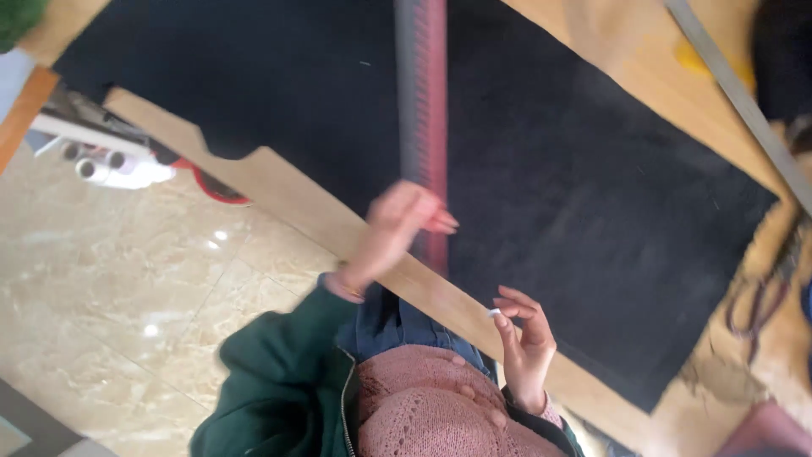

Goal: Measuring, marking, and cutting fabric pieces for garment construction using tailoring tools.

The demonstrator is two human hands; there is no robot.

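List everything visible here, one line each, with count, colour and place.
Black fabric sheet: one, black, spread over the table.
Long ruler: one, grey and red, lying on the fabric, running away from the person.
Wooden table: one, tan, its edge crossing the view diagonally.
Metal straightedge: one, grey, upper right.
Scissors: one pair, dark, right edge.
White tubes: several, left, below the table.
Marble floor: beige, lower left.
Left hand: on the ruler's near end.
Right hand: pinching small white chalk.
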